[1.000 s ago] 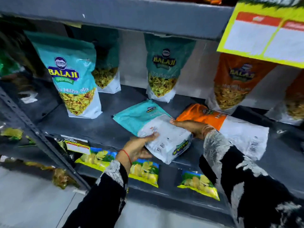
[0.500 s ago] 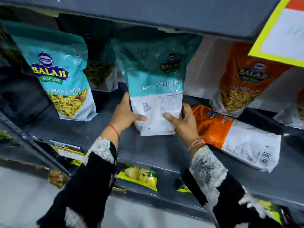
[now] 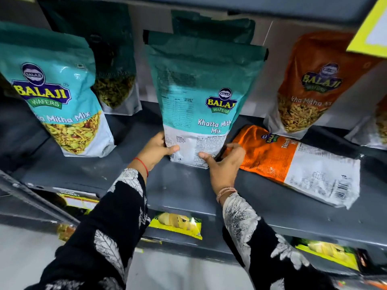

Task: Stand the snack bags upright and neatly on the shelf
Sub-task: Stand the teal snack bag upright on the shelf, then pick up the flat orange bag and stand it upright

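Teal Khatta Mitha Mix bag (image 3: 205, 97) upright on grey shelf (image 3: 184, 191), back panel out. Left hand (image 3: 156, 147) and right hand (image 3: 223, 162) grip its lower corners. Orange bag (image 3: 293, 162) lies flat just beside, right.

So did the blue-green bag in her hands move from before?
Yes. The teal bag lay flat beside the orange bag, which is lying on the shelf. Now both hands hold it upright, its bottom on the shelf.
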